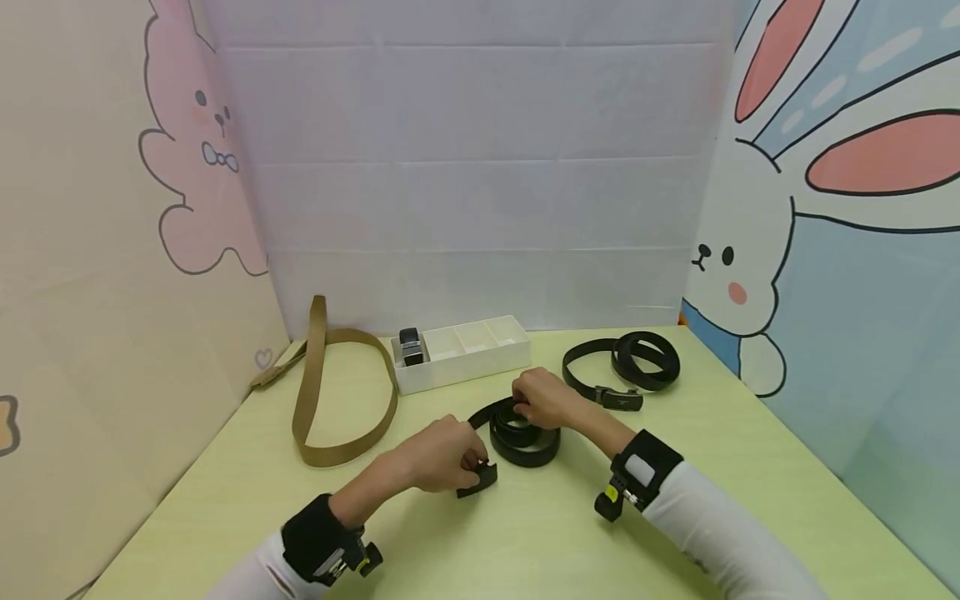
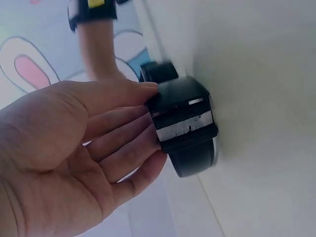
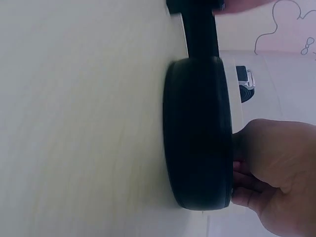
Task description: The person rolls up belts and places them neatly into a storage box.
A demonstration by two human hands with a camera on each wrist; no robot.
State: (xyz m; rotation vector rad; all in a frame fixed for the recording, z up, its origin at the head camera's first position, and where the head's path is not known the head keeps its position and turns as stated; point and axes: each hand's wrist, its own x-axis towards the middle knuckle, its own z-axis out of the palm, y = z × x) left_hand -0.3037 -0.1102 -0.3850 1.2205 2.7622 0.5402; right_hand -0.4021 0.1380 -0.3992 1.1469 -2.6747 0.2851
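Observation:
A black belt lies partly coiled on the table, standing on its edge. At its buckle end my left hand pinches the buckle between thumb and fingers; the left wrist view shows a dark plate with a silver band. My right hand reaches down over the coil's top, its fingers gripping the inner turns. From the right wrist, the coil's broad outer turn hides part of those fingertips. A short stretch of strap runs between the coil and the left hand.
Behind stands a white divided box with a rolled black belt in its left compartment. A tan strap lies looped at left. Another black belt with its buckle lies at back right. Printed cloth walls enclose the table.

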